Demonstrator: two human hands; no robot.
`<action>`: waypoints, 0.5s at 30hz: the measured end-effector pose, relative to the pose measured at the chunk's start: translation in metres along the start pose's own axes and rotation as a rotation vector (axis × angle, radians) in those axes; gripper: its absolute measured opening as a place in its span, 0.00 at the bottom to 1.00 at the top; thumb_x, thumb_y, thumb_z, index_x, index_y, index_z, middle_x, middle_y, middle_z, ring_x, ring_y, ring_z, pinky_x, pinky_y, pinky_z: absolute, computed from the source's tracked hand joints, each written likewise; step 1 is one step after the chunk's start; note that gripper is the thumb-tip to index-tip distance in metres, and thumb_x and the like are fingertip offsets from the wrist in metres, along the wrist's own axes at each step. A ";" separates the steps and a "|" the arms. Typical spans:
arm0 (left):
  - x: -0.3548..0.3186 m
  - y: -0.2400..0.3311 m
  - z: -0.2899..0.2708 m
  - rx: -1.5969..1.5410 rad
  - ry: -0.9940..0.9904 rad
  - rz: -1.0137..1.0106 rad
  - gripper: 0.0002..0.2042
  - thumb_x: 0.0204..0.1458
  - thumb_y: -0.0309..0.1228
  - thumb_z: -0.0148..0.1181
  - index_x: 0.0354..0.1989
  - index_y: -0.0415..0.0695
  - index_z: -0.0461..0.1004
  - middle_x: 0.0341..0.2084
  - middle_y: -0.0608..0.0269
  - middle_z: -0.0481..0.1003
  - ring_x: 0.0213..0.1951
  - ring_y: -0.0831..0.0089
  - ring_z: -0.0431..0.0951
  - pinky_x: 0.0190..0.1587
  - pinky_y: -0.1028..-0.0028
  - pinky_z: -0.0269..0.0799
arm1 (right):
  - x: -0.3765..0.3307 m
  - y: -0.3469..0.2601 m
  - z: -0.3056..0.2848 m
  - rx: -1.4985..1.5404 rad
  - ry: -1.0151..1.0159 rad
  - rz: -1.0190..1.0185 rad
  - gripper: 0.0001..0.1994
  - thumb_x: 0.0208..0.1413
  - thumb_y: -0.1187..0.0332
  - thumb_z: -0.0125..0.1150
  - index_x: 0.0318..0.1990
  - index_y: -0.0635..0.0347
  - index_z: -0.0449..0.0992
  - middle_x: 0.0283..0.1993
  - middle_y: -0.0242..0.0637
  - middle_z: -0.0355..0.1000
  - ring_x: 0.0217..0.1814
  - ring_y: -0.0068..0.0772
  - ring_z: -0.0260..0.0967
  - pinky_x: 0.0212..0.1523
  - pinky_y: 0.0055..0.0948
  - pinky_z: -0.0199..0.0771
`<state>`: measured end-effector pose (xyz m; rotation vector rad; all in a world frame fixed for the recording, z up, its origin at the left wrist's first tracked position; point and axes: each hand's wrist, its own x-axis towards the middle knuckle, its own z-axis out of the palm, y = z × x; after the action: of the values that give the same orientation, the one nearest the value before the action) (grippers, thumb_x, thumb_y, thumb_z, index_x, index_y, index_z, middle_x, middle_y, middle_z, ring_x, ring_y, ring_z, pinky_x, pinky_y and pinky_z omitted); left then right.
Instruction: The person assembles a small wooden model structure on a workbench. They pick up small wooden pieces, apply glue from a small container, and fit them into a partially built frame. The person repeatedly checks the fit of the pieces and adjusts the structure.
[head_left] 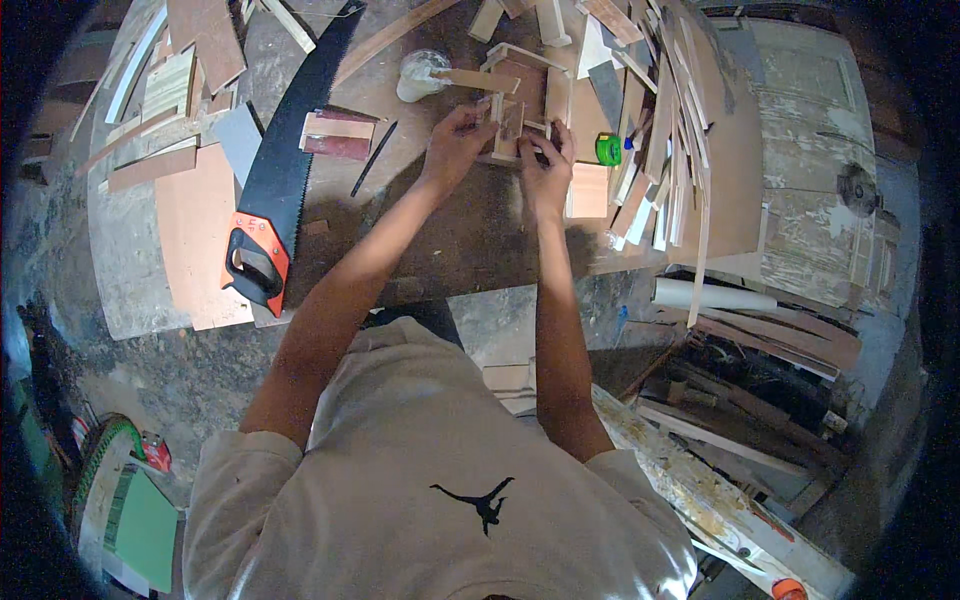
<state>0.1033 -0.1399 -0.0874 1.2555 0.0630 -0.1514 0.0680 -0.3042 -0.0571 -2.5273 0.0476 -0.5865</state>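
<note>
Fingers of the left hand pinch a thin upright of a small wooden frame, while the right hand curls narrowly at its near right corner; from where I stand I can't tell whether those fingertips press on it. The frame sits on the workbench between both hands. It looks light and stiff, probably dry rather than slippery, though its slim joints could be fragile: I'd hold it low, by the corners. Just left of the frame stands a whitish cup; just right, a green plastic item. Farther right of it lie heaped wood strips; well left, a handsaw.
</note>
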 end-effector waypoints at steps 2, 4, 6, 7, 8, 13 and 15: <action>-0.001 0.003 0.000 -0.030 0.005 -0.017 0.17 0.53 0.32 0.67 0.50 0.39 0.76 0.36 0.63 0.79 0.38 0.78 0.75 0.42 0.74 0.72 | 0.000 0.001 0.000 -0.007 -0.006 -0.003 0.10 0.53 0.70 0.69 0.42 0.59 0.83 0.66 0.50 0.63 0.70 0.52 0.57 0.68 0.40 0.57; 0.001 0.001 -0.004 0.021 -0.047 -0.065 0.19 0.54 0.35 0.67 0.51 0.38 0.76 0.40 0.60 0.79 0.43 0.75 0.76 0.48 0.73 0.71 | 0.000 0.003 -0.001 -0.033 -0.018 -0.022 0.10 0.53 0.71 0.69 0.42 0.59 0.83 0.66 0.50 0.63 0.70 0.52 0.56 0.69 0.40 0.57; 0.001 0.003 -0.005 0.025 -0.061 -0.088 0.20 0.54 0.36 0.67 0.51 0.38 0.76 0.43 0.59 0.79 0.46 0.73 0.76 0.52 0.72 0.70 | 0.000 0.005 0.000 -0.008 -0.015 -0.019 0.10 0.52 0.71 0.69 0.43 0.59 0.83 0.67 0.50 0.63 0.71 0.52 0.55 0.69 0.40 0.56; -0.001 0.006 -0.003 0.004 -0.048 -0.089 0.19 0.54 0.36 0.67 0.51 0.38 0.76 0.42 0.59 0.79 0.45 0.73 0.76 0.51 0.72 0.70 | 0.000 0.006 0.001 0.005 -0.014 -0.017 0.10 0.52 0.72 0.69 0.43 0.59 0.83 0.67 0.50 0.62 0.72 0.52 0.55 0.69 0.40 0.56; -0.002 0.009 -0.002 -0.017 -0.036 -0.089 0.19 0.54 0.36 0.67 0.51 0.38 0.76 0.42 0.59 0.79 0.45 0.73 0.77 0.51 0.72 0.70 | -0.001 0.007 0.001 0.008 -0.012 -0.010 0.10 0.52 0.72 0.69 0.43 0.59 0.83 0.67 0.49 0.62 0.72 0.52 0.55 0.70 0.39 0.56; 0.001 0.004 -0.005 -0.008 -0.071 -0.114 0.20 0.53 0.35 0.67 0.52 0.38 0.76 0.43 0.57 0.79 0.46 0.71 0.77 0.52 0.72 0.71 | 0.001 -0.001 0.002 0.057 0.000 0.018 0.10 0.52 0.72 0.69 0.42 0.59 0.83 0.67 0.49 0.62 0.70 0.51 0.58 0.69 0.38 0.57; 0.002 0.000 -0.004 -0.056 -0.074 -0.100 0.20 0.53 0.35 0.68 0.51 0.38 0.76 0.42 0.57 0.79 0.46 0.71 0.77 0.51 0.72 0.71 | 0.001 -0.001 0.003 0.050 0.000 0.016 0.09 0.52 0.72 0.69 0.42 0.60 0.83 0.67 0.49 0.62 0.69 0.51 0.59 0.68 0.38 0.58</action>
<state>0.1054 -0.1361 -0.0893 1.1899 0.0665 -0.2807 0.0703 -0.3022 -0.0587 -2.4765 0.0521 -0.5739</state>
